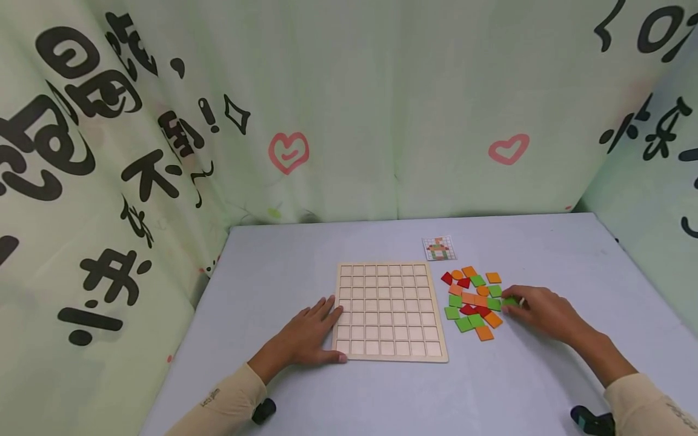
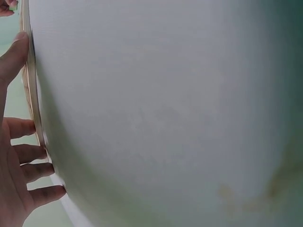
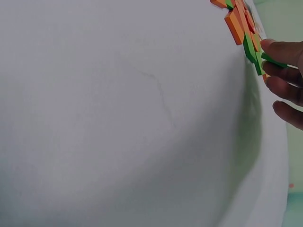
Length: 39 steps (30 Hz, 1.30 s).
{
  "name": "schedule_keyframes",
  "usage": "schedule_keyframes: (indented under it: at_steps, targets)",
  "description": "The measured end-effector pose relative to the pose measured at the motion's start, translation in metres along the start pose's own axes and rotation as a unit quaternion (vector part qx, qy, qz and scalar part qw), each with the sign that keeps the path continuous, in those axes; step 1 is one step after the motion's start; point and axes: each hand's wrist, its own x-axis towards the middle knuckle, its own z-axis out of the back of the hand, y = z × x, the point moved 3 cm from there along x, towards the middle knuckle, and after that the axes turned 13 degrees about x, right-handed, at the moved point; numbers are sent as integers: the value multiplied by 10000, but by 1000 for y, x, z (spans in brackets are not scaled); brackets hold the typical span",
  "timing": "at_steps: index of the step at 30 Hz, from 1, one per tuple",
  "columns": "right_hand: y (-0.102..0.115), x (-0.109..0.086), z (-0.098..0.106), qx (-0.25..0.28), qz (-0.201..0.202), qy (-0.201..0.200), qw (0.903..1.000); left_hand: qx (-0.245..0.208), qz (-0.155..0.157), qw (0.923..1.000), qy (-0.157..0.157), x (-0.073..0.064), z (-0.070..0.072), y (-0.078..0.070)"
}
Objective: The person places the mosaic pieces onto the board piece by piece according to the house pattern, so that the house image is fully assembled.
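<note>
A square wooden grid board (image 1: 389,310) lies flat in the middle of the table. My left hand (image 1: 312,332) rests at its left side, fingers spread, with the thumb by the near corner; the left wrist view has those fingertips along the board's edge (image 2: 31,80). To the right of the board, my right hand (image 1: 545,312) pinches a green tile (image 1: 511,301) between thumb and fingers. That same green tile (image 3: 273,61) shows in the right wrist view. Beside this hand spreads a loose group of green, orange and red tiles (image 1: 475,321), some square, some round, some angular.
A small pattern card (image 1: 438,248) with a coloured figure on a grid lies behind the tiles. White cloth covers the table (image 1: 382,399). A pale green curtain (image 1: 398,109) with black writing and pink hearts hangs behind it and at both sides.
</note>
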Motion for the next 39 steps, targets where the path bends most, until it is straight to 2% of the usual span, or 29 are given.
schedule_keyframes:
  at_steps: [4,8,14,22,27,34,39]
  targets:
    - [7,2,1,374,59,-18,9993,-12,-5,10000,-34,2,2,2]
    - [17,4,-4,802,44,181,9966,-71,-46,10000,-31,1,1,1]
    - [35,6,-10,1098,37,351,9933,-16,-145,9999,59,-1,-3,-3]
    - [62,11,-15,1479,82,357,9883,153,26,9997,191,1,3,-3]
    - [74,15,-22,1700,255,274,9847,89,39,9997,231,2,6,-3]
    - [91,19,-34,1881,784,206,9788,-133,87,9989,451,3,7,-3]
    - [100,21,-46,2036,756,212,9759,-180,87,9985,518,3,7,-4]
